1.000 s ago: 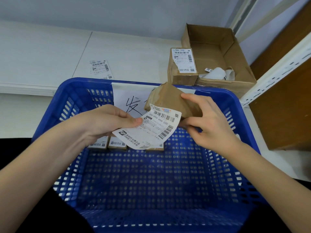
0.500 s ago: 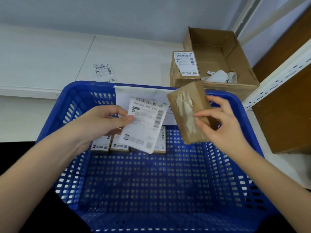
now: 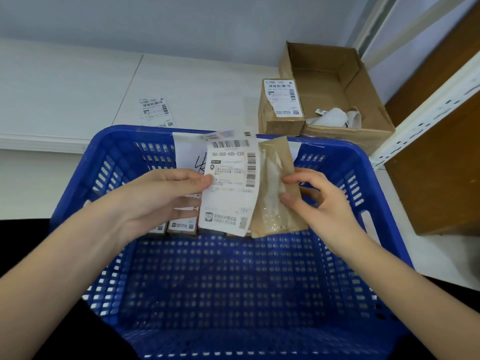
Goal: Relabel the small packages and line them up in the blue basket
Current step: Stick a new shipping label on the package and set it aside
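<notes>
Over the blue basket [image 3: 345,157] my left hand [image 3: 158,201] pinches a white shipping label [image 3: 228,185] by its left edge, held upright with the print facing me. My right hand [image 3: 322,203] grips a small brown package [image 3: 275,188] by its right side; its face shows white residue from a torn label. The label's right edge touches or overlaps the package's left edge. Labelled small packages [image 3: 181,226] stand in a row at the basket's far wall, partly hidden by my left hand and the label.
A white sheet with handwriting [image 3: 189,154] hangs on the basket's far wall. Behind the basket lie a loose label [image 3: 155,113] on the white surface, another labelled brown package [image 3: 281,106], and an open cardboard box [image 3: 337,87] holding peeled backing paper [image 3: 335,118]. A shelf upright [image 3: 426,113] stands right.
The label came off the package and both were turned upright. My hands have brought the label and the package's bare face side by side, closer together than half a second ago.
</notes>
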Demonstrator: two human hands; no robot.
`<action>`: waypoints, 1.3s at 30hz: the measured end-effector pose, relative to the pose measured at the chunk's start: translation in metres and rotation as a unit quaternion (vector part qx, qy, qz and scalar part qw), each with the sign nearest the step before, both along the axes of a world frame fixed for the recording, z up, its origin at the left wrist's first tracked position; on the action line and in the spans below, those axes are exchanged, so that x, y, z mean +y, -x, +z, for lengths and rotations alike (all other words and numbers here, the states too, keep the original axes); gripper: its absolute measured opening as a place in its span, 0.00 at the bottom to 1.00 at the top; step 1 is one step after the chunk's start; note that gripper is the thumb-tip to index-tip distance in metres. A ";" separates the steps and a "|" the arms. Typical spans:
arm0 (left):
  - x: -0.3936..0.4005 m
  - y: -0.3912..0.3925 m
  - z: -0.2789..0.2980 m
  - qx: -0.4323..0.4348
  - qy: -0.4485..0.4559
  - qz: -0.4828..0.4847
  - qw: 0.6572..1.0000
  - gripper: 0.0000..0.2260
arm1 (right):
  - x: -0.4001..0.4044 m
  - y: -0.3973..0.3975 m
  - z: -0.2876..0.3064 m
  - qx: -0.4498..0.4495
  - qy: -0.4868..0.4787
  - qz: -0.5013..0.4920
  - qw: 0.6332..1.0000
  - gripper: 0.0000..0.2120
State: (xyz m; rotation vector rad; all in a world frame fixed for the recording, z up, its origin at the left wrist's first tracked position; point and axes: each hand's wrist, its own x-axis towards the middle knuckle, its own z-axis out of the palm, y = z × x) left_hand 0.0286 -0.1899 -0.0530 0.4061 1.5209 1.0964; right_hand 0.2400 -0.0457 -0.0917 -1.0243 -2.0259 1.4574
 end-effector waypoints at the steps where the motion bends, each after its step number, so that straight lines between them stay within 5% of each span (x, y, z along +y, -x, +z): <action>1: 0.002 -0.002 -0.001 -0.012 -0.006 0.018 1.000 0.17 | -0.002 0.002 0.000 0.006 0.004 0.001 1.000 0.10; 9: 0.013 -0.017 -0.010 -0.116 -0.021 0.081 0.990 0.22 | -0.016 0.016 -0.009 0.003 0.027 0.036 0.999 0.10; 17: 0.011 -0.017 -0.016 -0.079 -0.010 0.082 0.993 0.21 | -0.016 0.014 -0.007 0.002 0.083 0.086 0.993 0.10; 31: 0.010 -0.019 -0.018 -0.047 -0.007 0.086 0.995 0.19 | -0.020 0.018 0.004 0.034 0.144 0.034 0.988 0.04; 39: 0.010 -0.021 -0.018 -0.050 -0.019 0.088 0.995 0.10 | -0.019 0.017 0.005 0.041 0.154 0.047 0.986 0.04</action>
